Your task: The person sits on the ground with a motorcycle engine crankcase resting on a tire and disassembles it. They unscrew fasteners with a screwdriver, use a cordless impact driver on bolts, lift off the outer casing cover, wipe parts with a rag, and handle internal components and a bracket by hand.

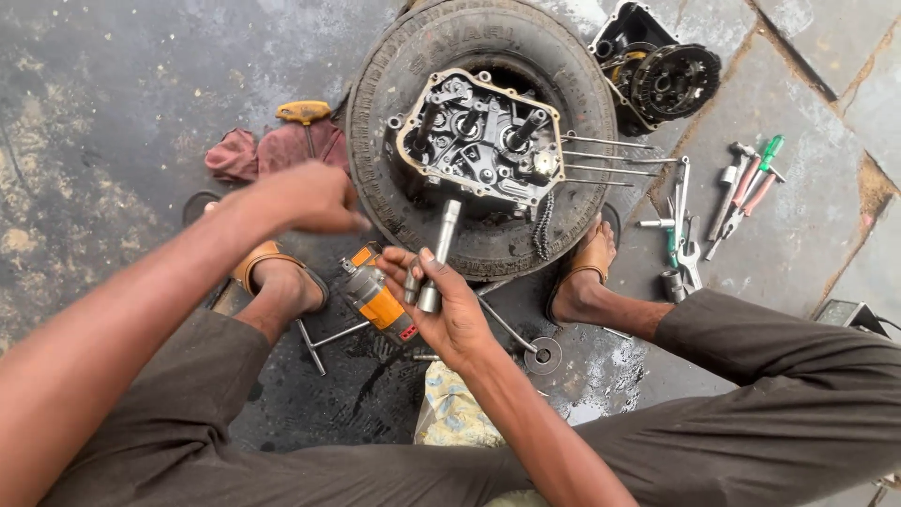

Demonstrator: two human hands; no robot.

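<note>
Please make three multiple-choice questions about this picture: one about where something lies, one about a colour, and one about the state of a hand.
1. Where does the engine case rest?
A. inside the tyre
B. on the red cloth
C. on the person's lap

2. What colour is the handle of the T-tool by the cloth?
A. green
B. yellow
C. black

3. What is the right hand doing?
A. lying flat on the ground
B. gripping the metal socket tubes
C. holding the chain

Answers: 1 A, the case sits in the tyre's centre opening. 2 B, the crossbar handle is yellow. 3 B, its fingers wrap the tubes, which point toward the engine.
</note>
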